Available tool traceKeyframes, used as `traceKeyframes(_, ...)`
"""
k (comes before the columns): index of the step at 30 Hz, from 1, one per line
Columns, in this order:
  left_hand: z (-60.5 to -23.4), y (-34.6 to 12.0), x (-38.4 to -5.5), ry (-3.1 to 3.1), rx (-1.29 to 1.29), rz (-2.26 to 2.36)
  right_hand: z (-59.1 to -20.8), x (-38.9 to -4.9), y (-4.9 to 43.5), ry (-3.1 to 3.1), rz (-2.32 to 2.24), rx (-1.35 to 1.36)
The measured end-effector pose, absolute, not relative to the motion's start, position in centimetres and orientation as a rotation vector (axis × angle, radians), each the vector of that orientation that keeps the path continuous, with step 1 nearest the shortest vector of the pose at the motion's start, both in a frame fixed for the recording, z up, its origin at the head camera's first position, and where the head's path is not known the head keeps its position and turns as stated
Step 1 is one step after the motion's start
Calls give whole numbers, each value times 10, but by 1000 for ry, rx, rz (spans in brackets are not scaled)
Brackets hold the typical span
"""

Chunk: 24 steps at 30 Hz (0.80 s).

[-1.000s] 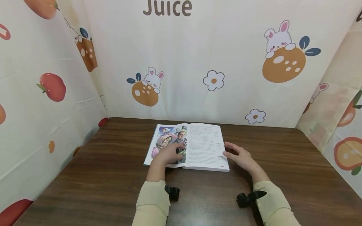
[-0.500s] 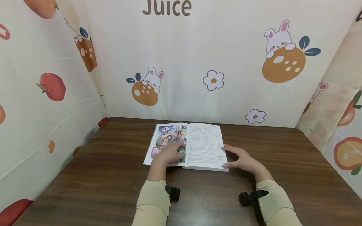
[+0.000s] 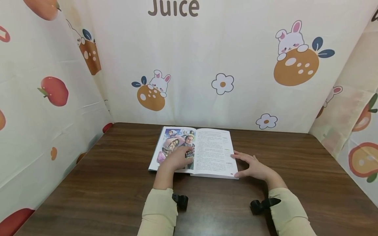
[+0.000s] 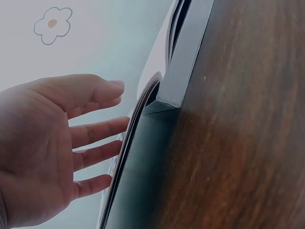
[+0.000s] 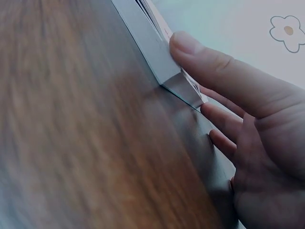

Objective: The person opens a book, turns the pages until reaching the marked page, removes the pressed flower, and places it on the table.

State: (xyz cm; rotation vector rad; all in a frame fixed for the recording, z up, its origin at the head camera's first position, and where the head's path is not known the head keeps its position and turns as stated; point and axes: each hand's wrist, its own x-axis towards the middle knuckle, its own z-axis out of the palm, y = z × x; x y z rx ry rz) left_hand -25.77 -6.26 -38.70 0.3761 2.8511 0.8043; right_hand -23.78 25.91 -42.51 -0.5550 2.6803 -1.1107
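Note:
An open book lies on the table, with a colour illustration on its left page and printed text on its right. My left hand rests on the illustrated page, covering part of it. In the left wrist view its fingers are spread, with fingertips at the page surface. Along the book's right edge is my right hand, fingers loosely bent. Its thumb is at the lower right corner of the text page, while other fingertips meet the side of the page block.
The brown wooden table extends on both sides of the book. A printed curtain hangs close behind the book and along both sides. Each sleeve carries a black wrist camera.
My right hand has come down along the book's right edge, its thumb now at the lower corner. The left page's outer edge has shifted slightly outward and up. My left hand stays nearly still.

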Motion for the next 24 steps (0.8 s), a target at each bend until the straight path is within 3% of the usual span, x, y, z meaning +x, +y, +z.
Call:
traceKeyframes(17, -379, -62, -255, 2878, 378, 874, -428, -241, 258, 2702, -1159, -507)
traceKeyframes(24, -377, -55, -254, 2897, 490, 862, -425, -239, 254, 2713, -1217, -490)
